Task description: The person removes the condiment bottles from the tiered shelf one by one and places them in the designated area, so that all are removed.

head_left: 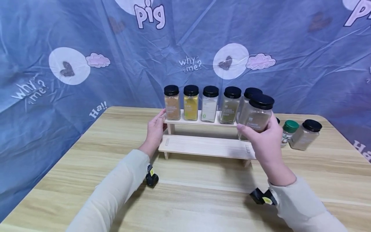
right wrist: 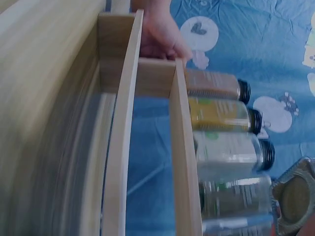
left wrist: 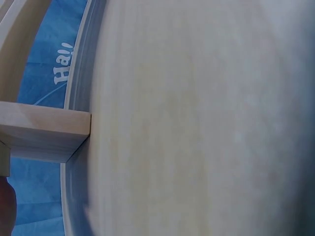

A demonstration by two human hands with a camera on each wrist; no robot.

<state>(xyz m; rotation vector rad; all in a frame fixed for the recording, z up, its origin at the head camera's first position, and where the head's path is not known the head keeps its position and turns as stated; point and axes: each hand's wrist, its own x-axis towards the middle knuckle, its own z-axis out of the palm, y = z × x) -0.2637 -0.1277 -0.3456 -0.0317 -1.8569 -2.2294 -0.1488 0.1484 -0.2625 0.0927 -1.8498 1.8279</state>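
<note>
You gripped a cumin jar [head_left: 257, 116] in your right hand [head_left: 269, 138], near the right end of the wooden rack [head_left: 203, 146], while your left hand [head_left: 155, 130], well apart, held its left end.

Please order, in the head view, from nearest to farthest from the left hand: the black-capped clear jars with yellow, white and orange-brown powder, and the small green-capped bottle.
1. Orange-brown jar, leftmost on the upper shelf.
2. Yellow jar, second from left.
3. White jar, third from left.
4. Green-capped bottle, on the table at right.
</note>
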